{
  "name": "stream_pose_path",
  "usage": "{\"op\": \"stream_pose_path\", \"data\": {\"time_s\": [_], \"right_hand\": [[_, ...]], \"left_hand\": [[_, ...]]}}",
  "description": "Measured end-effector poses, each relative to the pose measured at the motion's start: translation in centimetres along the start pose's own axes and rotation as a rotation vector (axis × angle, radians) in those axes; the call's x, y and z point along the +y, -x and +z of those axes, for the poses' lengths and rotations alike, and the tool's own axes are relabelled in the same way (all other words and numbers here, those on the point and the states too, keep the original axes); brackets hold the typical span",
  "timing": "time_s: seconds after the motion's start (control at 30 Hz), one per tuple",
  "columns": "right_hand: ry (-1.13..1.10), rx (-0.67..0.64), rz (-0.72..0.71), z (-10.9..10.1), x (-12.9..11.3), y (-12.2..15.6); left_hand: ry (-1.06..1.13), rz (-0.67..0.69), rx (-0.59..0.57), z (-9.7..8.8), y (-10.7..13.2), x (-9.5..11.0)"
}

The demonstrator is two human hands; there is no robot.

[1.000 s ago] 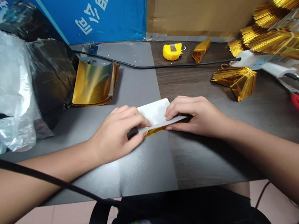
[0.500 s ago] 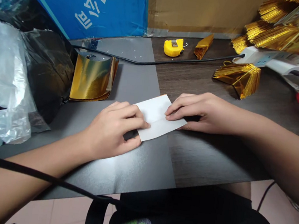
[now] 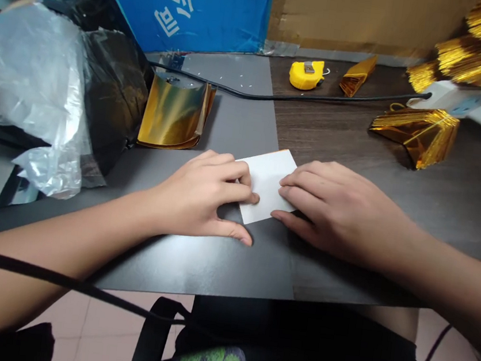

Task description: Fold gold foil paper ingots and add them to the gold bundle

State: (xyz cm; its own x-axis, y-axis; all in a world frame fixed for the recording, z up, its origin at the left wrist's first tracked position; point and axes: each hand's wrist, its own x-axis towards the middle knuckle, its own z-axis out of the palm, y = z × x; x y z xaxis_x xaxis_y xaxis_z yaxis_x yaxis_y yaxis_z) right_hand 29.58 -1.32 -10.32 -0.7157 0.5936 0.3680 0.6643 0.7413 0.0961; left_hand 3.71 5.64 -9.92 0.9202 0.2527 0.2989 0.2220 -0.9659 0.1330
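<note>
A sheet of paper [image 3: 270, 175], white side up with a thin orange-gold edge at its far side, lies on the desk between my hands. The fingertips of my left hand [image 3: 217, 195] press on its left part, and the thumb is stretched out on the desk in front of it. My right hand [image 3: 328, 205] rests over the paper's right part, fingers lying on it and thumb at its near edge. Both hands are open and grip nothing. Left of the paper, a curved stack of gold foil paper [image 3: 172, 115] stands on the desk.
Behind are a yellow tape measure [image 3: 307, 75], a small folded gold bundle [image 3: 357, 76], a larger gold bundle [image 3: 423, 135] and a black cable [image 3: 250, 95]. A black plastic bag [image 3: 112, 90] stands left, a power strip [image 3: 441, 96] right. A blue box [image 3: 224, 22] borders the back.
My right thumb has come from the paper's right corner to its near edge, and my left thumb has moved off the paper onto the desk. The camera view has shifted left.
</note>
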Motion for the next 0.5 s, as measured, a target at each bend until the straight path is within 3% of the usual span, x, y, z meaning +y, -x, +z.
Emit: {"op": "stream_pose_path", "data": {"time_s": [0.2, 0.4, 0.5], "right_hand": [[-0.013, -0.029, -0.028, 1.0, -2.8, 0.0], [-0.062, -0.065, -0.066, 1.1, -2.8, 0.3], [-0.109, -0.078, -0.069, 1.3, -2.5, 0.3]], "left_hand": [[0.016, -0.044, -0.013, 0.1, 0.1, -0.1], [0.085, -0.083, 0.095, -0.2, -0.2, -0.8], [0.046, -0.165, 0.067, 0.0, -0.3, -1.2]]}}
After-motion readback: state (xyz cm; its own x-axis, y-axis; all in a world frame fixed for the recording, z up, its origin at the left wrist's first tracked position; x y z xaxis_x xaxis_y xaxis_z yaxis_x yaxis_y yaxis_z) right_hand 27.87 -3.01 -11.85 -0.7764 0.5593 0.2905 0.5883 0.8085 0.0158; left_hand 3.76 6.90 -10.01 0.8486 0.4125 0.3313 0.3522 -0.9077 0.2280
